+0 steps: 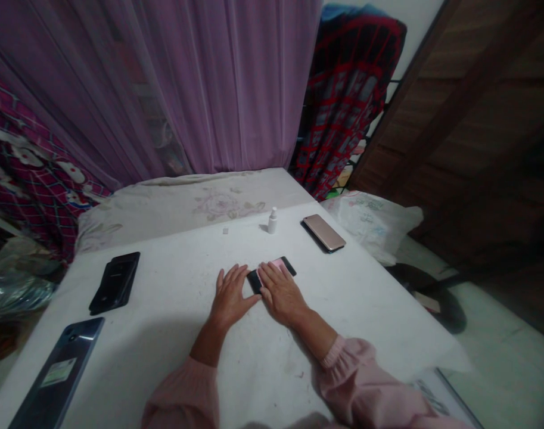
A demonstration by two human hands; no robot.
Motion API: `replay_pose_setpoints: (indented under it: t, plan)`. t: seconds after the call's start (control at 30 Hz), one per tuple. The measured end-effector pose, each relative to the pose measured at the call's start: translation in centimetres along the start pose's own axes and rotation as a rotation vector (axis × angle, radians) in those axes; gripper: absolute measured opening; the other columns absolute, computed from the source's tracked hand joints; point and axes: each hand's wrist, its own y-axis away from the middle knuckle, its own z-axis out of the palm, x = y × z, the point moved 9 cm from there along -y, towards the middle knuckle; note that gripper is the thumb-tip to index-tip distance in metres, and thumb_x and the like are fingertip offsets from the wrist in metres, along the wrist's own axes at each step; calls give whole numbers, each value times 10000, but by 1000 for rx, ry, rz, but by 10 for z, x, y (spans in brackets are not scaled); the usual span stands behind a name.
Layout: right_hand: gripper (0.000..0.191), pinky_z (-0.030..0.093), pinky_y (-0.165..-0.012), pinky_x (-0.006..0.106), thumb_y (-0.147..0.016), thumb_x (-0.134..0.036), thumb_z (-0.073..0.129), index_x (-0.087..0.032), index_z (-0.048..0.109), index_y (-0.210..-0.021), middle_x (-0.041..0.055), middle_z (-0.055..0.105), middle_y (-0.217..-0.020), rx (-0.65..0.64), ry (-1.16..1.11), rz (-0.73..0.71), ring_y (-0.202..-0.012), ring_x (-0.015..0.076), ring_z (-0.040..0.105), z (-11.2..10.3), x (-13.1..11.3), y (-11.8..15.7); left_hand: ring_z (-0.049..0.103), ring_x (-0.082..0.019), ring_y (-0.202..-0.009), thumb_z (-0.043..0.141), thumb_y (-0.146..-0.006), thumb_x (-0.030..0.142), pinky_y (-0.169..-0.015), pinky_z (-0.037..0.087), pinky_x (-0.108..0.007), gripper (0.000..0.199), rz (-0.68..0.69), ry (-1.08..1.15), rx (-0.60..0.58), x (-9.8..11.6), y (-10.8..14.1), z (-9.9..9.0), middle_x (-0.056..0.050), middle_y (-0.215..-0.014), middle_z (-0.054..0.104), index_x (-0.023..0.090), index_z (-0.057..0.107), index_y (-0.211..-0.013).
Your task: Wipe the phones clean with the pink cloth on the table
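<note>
A dark phone [255,282] lies at an angle on the white table in front of me. My right hand [280,293] rests on top of it, fingers together, pressing a pink cloth [280,264] against its face. Most of the cloth is hidden under the fingers. My left hand [231,297] is at the phone's left end, its fingers spread on the table and its thumb reaching to the phone's near corner. Beyond the phone stands a small white bottle [272,221], upright.
A gold phone [324,232] lies at the right edge of the table [173,286]. Dark phones [115,282] overlap at the left, near a bluish phone [59,372] with a label. A tiny square piece [226,231] lies farther back. Purple curtains [236,83] hang behind.
</note>
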Motion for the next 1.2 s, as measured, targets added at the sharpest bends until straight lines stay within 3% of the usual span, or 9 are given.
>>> replay_pose_setpoints:
  t: [0.13, 0.3, 0.4, 0.57, 0.67, 0.87, 1.1, 1.2]
  plan:
    - [493, 224, -1185, 474, -991, -319, 378, -145, 410, -1452, 98, 396, -1513, -13, -15, -70, -1414, 237, 331, 1, -5, 5, 417, -290, -1365, 693, -802, 382, -1170, 173, -558, 519, -1, -1, 14, -1, 0, 0, -94, -1404, 550, 245, 531, -1276]
    - [486, 258, -1165, 485, -990, -292, 361, -137, 422, -1446, 112, 405, -1506, 2, 22, 58, -1404, 257, 349, -2, 21, -1, 420, -292, -1362, 705, -789, 407, -1168, 173, -561, 526, 13, 11, 17, -1, 0, 0, -90, -1405, 548, 251, 535, -1261]
    - [487, 247, -1167, 492, -991, -301, 361, -125, 431, -1440, 114, 408, -1505, 0, 30, 81, -1403, 272, 349, -1, 19, -5, 420, -298, -1362, 717, -781, 403, -1165, 177, -565, 535, 6, 8, 10, -1, 0, 0, -96, -1405, 548, 244, 536, -1259]
    - [511, 237, -1173, 498, -983, -337, 405, -139, 405, -1455, 119, 398, -1509, 8, 5, -30, -1413, 259, 330, -1, 0, 0, 424, -299, -1359, 702, -795, 410, -1164, 180, -567, 525, 7, 3, 22, -1, 0, 0, -96, -1401, 551, 250, 534, -1266]
    - [514, 239, -1175, 484, -984, -339, 405, -155, 388, -1464, 112, 398, -1510, 6, 0, -75, -1417, 240, 325, -2, 3, 7, 421, -293, -1362, 697, -799, 413, -1167, 178, -560, 516, 15, 5, 24, 0, 0, 0, -90, -1402, 551, 255, 536, -1263]
    - [506, 261, -1161, 483, -986, -325, 380, -131, 413, -1452, 118, 396, -1510, -7, 49, 77, -1408, 270, 341, -3, 27, 3, 420, -295, -1362, 714, -784, 403, -1167, 179, -562, 528, 19, 3, 10, -2, 0, 1, -84, -1409, 546, 253, 538, -1258]
    - [514, 225, -1173, 508, -980, -354, 418, -126, 426, -1440, 130, 401, -1505, 10, 6, -21, -1409, 274, 338, 0, -2, -3, 418, -297, -1365, 700, -795, 387, -1168, 182, -560, 524, 4, -2, 5, -1, 0, 1, -88, -1407, 547, 252, 533, -1273]
    - [516, 225, -1177, 495, -986, -362, 407, -131, 415, -1447, 122, 399, -1509, 9, -13, -80, -1415, 259, 326, -2, -2, 4, 419, -298, -1364, 697, -799, 378, -1167, 184, -563, 512, 2, -2, -3, 0, 0, 0, -90, -1406, 547, 248, 535, -1267]
